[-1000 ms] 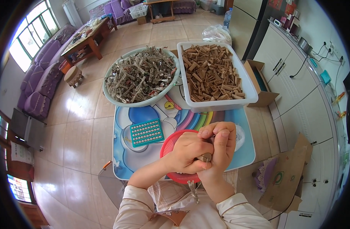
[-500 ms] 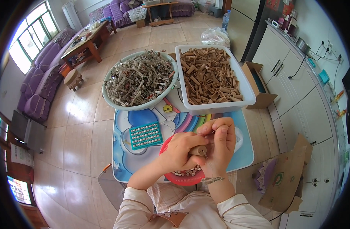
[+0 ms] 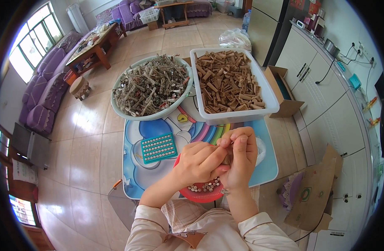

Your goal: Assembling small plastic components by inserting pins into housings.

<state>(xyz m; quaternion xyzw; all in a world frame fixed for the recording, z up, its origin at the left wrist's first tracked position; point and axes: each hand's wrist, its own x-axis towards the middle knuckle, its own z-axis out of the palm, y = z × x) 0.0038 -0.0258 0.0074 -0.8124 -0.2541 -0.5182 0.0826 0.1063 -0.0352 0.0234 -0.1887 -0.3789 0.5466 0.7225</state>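
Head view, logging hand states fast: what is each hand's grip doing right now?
Left hand: grip closed, fingers curled onto a small brown piece between both hands.
Right hand: grip closed, pinching the same small brown piece.

One head-worn fisheye looks steeply down (close) over the low table (image 3: 259, 175)

The hands (image 3: 219, 161) have closed more tightly around the small piece.

Bright daylight enters from the window (image 3: 30, 50) at left — glare on the floor (image 3: 89, 125); fisheye bends edges — sharp centre.
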